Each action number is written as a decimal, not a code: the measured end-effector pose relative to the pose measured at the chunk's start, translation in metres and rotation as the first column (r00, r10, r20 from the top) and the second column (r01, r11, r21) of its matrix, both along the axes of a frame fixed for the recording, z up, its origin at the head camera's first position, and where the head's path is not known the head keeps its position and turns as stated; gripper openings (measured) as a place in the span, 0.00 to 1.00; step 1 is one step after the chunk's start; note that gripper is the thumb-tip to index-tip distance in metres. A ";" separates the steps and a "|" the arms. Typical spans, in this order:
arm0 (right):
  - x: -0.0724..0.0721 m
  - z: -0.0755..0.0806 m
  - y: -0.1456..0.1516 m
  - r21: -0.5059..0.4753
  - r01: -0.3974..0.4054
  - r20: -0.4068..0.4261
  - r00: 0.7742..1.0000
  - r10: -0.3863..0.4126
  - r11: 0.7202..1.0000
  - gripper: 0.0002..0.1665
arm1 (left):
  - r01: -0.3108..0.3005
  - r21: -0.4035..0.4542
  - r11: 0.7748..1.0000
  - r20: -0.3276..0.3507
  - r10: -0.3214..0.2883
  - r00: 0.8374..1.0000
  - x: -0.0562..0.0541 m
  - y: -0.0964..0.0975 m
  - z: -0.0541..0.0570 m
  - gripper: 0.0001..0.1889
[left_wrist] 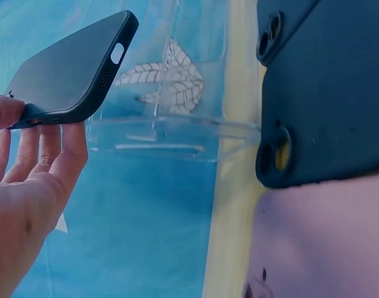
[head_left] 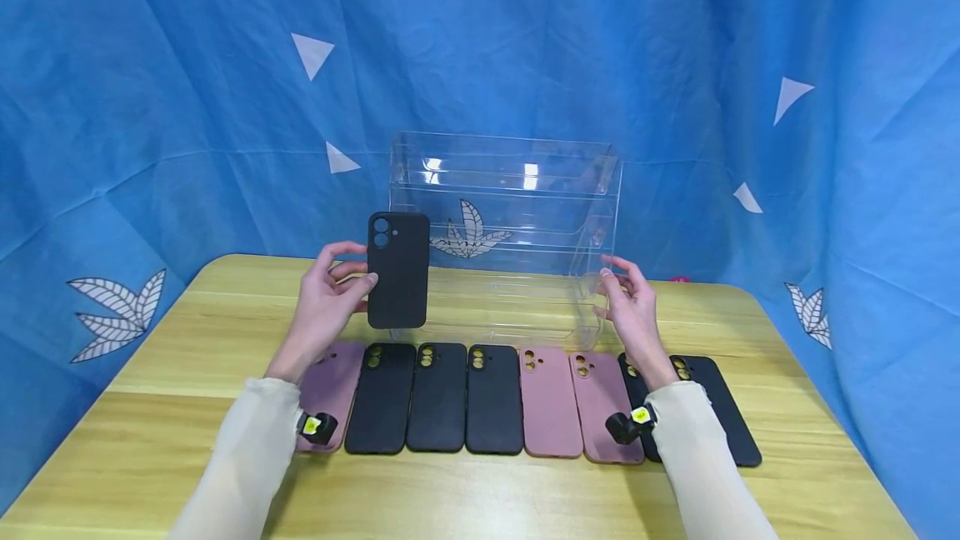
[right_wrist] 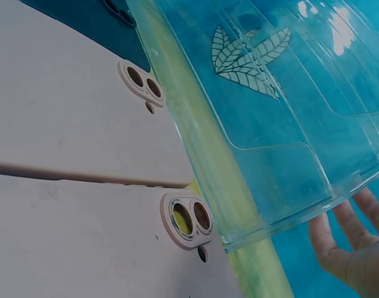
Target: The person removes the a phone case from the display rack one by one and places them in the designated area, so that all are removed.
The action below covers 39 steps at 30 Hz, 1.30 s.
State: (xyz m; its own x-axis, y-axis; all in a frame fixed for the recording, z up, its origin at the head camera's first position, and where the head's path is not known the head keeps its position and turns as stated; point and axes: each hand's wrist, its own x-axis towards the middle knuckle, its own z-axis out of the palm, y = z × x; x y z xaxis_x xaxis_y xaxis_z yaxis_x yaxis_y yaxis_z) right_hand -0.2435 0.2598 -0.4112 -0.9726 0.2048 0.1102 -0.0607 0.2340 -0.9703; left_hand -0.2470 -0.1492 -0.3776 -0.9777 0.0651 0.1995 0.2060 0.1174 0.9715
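My left hand [head_left: 330, 294] grips a black phone case [head_left: 399, 271] by its left edge, thumb on one face and fingers behind. The case is held upright above the table, camera cutouts at the top, before the left end of a clear plastic tiered rack [head_left: 517, 165]. In the left wrist view the thumb and fingers of the left hand [left_wrist: 37, 180] hold one end of the case. At the rack's right side is my right hand [head_left: 632, 302], its fingers spread. In the right wrist view, fingertips [right_wrist: 321, 233] lie right at the rack's side panel.
Black and pink phone cases lie in a row along the table, among them a black case [head_left: 493, 398] and a pink case [head_left: 551, 402]. The rack stands behind them on the wooden table [head_left: 172, 365]. A blue patterned cloth [head_left: 210, 90] hangs behind.
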 end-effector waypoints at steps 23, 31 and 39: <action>-0.002 0.000 -0.001 -0.012 0.003 0.007 1.000 -0.003 1.000 0.29 | -0.006 0.000 1.000 0.034 0.006 0.999 0.018 -0.053 -0.018 0.20; 0.000 0.000 -0.001 -0.017 0.001 0.014 1.000 -0.001 1.000 0.29 | -0.028 -0.042 0.999 0.045 0.030 0.999 0.023 -0.070 -0.024 0.20; 0.000 0.001 -0.001 -0.013 -0.001 0.012 1.000 0.001 1.000 0.29 | -0.037 -0.094 0.995 0.074 0.044 0.996 0.027 -0.087 -0.025 0.21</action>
State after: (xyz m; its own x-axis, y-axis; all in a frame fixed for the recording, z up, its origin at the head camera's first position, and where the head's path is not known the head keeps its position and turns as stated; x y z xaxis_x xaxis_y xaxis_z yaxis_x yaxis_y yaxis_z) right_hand -0.2432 0.2589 -0.4105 -0.9739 0.2055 0.0961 -0.0494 0.2214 -0.9739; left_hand -0.2204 -0.2361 -0.4024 -0.9920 0.0402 0.1199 0.1257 0.2142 0.9687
